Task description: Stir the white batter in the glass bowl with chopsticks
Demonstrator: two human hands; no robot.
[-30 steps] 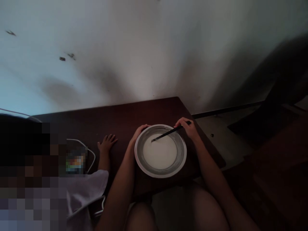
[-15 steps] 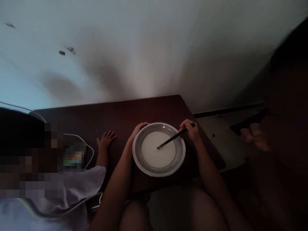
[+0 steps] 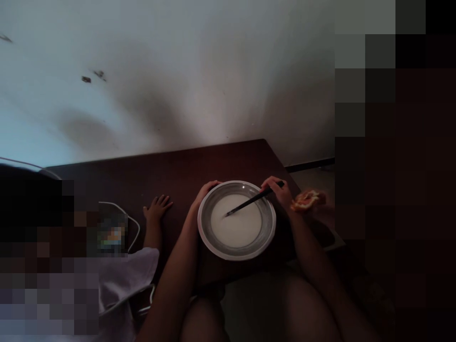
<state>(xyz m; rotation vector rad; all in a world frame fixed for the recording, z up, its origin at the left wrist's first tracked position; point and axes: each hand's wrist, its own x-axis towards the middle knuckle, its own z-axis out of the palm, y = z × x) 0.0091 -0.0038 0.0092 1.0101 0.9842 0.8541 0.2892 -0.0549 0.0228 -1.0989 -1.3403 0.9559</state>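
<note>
A round metal bowl (image 3: 210, 240) with white liquid (image 3: 237, 225) in it stands near the front edge of a dark wooden table (image 3: 178, 166). My left hand (image 3: 205, 191) is curled over the bowl's far left rim. My right hand (image 3: 280, 191) is closed on dark chopsticks (image 3: 249, 201), whose tips dip into the liquid left of centre.
A second person sits at my left, a small hand (image 3: 156, 208) flat on the table beside a white cable (image 3: 132, 222). A third person's hand holding an orange piece of food (image 3: 304, 199) reaches in from the right, close to my right wrist. A pale wall rises behind the table.
The chopstick tips have swept round in the liquid, right and then back left. A person has come in from the right, and the hand with orange food now sits beside my right hand.
</note>
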